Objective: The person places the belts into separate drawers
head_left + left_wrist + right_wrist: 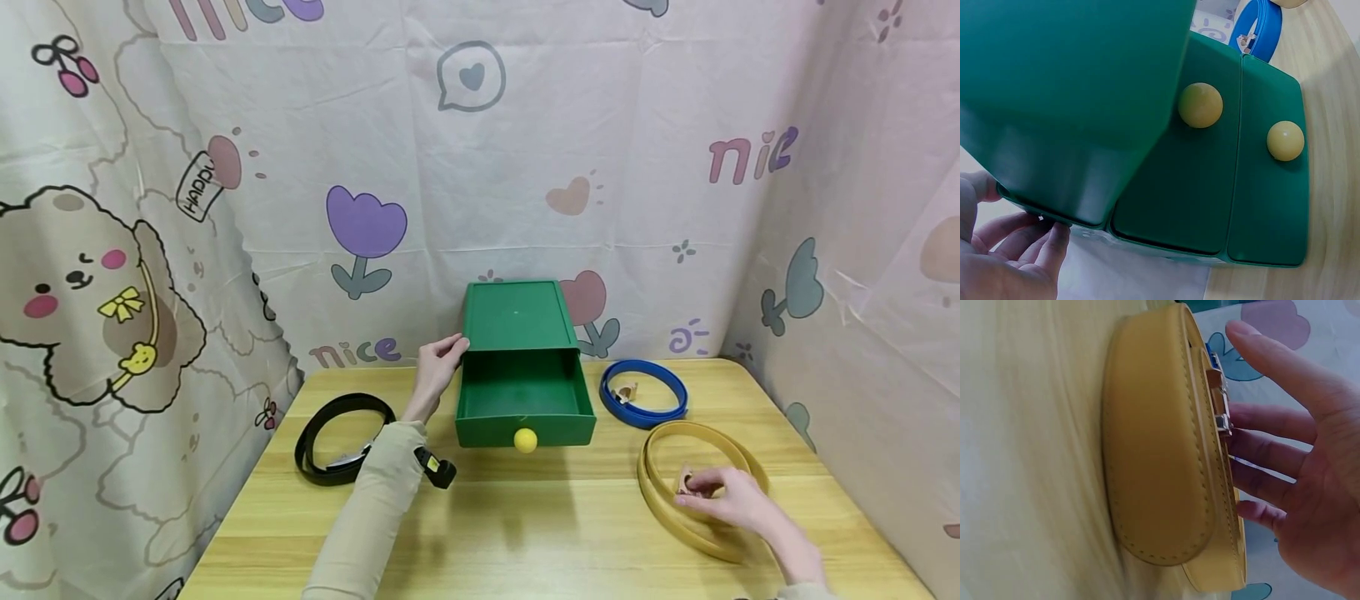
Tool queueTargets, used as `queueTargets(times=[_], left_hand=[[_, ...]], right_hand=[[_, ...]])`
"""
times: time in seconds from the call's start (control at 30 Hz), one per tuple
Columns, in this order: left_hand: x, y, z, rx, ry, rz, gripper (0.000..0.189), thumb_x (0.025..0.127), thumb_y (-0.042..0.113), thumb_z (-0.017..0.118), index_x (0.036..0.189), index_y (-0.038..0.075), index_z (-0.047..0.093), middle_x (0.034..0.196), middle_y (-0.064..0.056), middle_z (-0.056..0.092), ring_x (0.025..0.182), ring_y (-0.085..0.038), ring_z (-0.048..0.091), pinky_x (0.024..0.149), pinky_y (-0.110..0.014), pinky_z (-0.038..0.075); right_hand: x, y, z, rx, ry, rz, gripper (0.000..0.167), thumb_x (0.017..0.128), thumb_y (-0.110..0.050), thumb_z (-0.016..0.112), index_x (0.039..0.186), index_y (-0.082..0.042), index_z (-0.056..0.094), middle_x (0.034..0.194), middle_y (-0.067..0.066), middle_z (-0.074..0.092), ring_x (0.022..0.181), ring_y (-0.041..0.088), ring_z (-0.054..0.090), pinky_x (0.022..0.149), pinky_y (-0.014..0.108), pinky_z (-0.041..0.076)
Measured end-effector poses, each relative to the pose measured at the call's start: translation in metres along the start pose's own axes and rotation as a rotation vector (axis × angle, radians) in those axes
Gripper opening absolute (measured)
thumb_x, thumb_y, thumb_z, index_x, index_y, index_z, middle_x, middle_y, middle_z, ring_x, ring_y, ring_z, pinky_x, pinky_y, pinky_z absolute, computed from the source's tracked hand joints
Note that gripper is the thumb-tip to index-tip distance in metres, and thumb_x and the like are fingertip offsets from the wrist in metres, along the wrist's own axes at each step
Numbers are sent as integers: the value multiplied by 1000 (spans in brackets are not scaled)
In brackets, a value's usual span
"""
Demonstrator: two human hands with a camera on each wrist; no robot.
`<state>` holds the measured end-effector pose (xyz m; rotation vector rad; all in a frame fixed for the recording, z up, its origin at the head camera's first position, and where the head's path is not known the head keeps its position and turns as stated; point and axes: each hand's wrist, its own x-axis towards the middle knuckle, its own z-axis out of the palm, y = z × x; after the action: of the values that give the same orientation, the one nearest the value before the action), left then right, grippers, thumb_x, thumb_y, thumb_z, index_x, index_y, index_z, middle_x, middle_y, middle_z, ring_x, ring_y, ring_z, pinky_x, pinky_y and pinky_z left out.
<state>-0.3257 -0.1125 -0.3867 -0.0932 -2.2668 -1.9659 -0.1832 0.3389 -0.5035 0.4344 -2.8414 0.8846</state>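
Observation:
A small green drawer cabinet (pixel 517 317) stands at the back of the table, its top drawer (pixel 487 432) pulled out and bare inside, with a yellow knob (pixel 526 440). My left hand (pixel 438 371) holds the cabinet's left edge near the front; in the left wrist view its thumb and bent fingers (pixel 1054 247) lie against that edge. At the right lies a coiled yellow belt (pixel 697 533). Over the coil, my right hand (pixel 727 498) has its fingertips at the metal buckle (pixel 1222 422). The right wrist view shows those fingers loosely bent, the thumb apart from the belt.
A coiled blue belt (pixel 643 367) lies behind the yellow one. To the left is a coiled black belt (pixel 306 454), partly behind my left sleeve (pixel 378 492). Two lower drawers (pixel 1179 187) with yellow knobs are closed. Printed curtains (pixel 480 167) surround the table.

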Motion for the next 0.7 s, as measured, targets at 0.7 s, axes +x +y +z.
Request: queueTargets(times=[0.7], left_hand=[[-1,0,2,20,5,-1,44,100,25,62,138,4,61,140,-20,61,129,-33,60,108,-47,51]], right_hand=[[-3,-3,13,-134,-80,-9,65,64,-35,93,117,-5,69,116,10,71,101,25,67,85,37,56]])
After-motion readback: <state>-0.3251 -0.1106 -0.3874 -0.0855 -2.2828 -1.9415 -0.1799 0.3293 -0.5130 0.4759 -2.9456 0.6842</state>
